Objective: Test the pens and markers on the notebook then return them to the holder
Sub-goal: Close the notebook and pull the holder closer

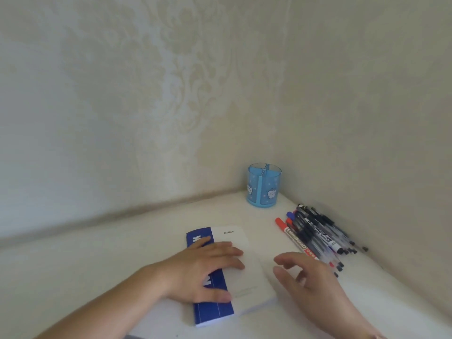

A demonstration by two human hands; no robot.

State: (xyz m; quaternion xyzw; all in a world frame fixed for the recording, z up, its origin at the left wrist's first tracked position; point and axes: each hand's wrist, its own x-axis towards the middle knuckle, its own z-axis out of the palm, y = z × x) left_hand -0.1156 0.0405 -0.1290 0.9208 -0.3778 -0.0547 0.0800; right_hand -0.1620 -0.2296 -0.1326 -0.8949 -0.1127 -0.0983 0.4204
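White tabletop [122, 253] set into a corner of pale damask-patterned walls; contents listed from the near edge outward.

Notebook [241, 277]: closed, blue spine strip to the left, white cover, long axis running away from the viewer and leaning slightly left.

Left hand [205, 267]: laid flat across the cover, fingers straight and spread, pressing it down; gripped nothing.

Right hand [315, 277]: hovered just beside the notebook's right edge, fingers loosely spread and part-curled, empty. It was the nearer hand to the writing tools, which lay directly beyond and right of its fingertips.

Pens and markers [320, 233]: loose heap against the right wall, long axes roughly parallel, slanting from far-left to near-right; red-capped marker [291, 234] outermost on the left.

Holder [264, 184]: translucent blue, divided cup, upright in the far corner, well apart from both hands; compartments appeared empty. Testing judged not yet begun.
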